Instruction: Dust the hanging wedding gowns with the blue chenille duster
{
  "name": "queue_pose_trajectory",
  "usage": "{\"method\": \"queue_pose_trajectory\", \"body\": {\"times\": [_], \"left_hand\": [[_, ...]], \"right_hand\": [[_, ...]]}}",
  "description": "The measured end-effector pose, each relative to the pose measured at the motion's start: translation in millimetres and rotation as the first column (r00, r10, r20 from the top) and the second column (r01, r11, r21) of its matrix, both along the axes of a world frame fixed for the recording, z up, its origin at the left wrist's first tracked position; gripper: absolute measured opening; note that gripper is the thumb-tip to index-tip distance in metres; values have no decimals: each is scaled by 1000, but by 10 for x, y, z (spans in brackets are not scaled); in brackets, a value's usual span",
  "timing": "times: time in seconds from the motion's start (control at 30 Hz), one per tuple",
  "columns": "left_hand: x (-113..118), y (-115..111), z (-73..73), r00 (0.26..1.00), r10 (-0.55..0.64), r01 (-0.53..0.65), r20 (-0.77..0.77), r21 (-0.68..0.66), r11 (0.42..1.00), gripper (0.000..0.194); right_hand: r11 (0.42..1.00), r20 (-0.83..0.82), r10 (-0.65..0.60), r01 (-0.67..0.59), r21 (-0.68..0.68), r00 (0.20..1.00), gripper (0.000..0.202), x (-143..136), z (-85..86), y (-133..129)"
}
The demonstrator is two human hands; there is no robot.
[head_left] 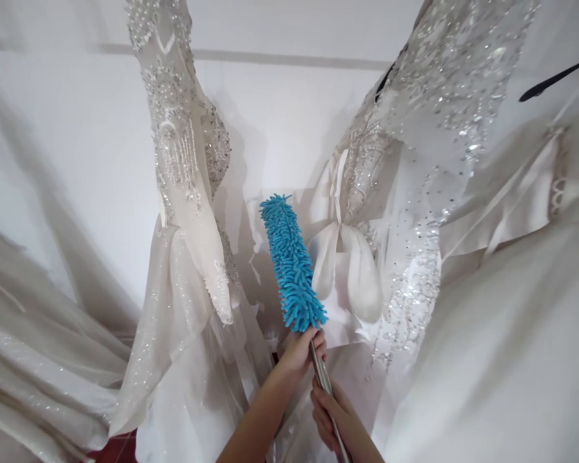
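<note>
A blue fluffy duster (292,263) points up and slightly left in the middle of the view, in front of the wall. My left hand (303,347) is wrapped round the top of its handle, just under the blue head. Lower down, my right hand (329,411) grips the metal handle (322,376). To the left of the duster hangs a beaded white dress (174,141). Close on its right is a white bow (361,276) on another dress, beside sequined fabric (415,276); whether the duster touches the bow I cannot tell.
A plain pale gown (511,347) fills the lower right, and a glittery skirt (33,360) spreads at the lower left. Behind them is a white wall (289,122). A black strap-like thing (554,80) juts in at the upper right. Red floor (120,448) shows at the bottom left.
</note>
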State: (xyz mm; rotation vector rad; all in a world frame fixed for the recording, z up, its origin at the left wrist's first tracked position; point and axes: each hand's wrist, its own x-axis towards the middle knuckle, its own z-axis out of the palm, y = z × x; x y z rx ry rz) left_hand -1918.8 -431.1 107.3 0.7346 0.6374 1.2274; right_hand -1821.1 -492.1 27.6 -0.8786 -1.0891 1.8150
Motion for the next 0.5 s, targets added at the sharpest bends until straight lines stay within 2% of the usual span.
{"method": "queue_pose_trajectory", "body": {"times": [0.1,0.23,0.5], "left_hand": [[76,38,-149,999,-44,43,-28,-35,998,44],[100,56,-431,995,-85,76,-57,-144,987,41],[69,16,-875,999,-18,29,34,-347,937,27]], "right_hand": [[996,-10,-78,78,-40,997,55,33,-68,-29],[990,-18,-106,104,-94,994,58,30,-245,-81],[976,-8,-153,150,-160,988,58,-67,-644,-190]]}}
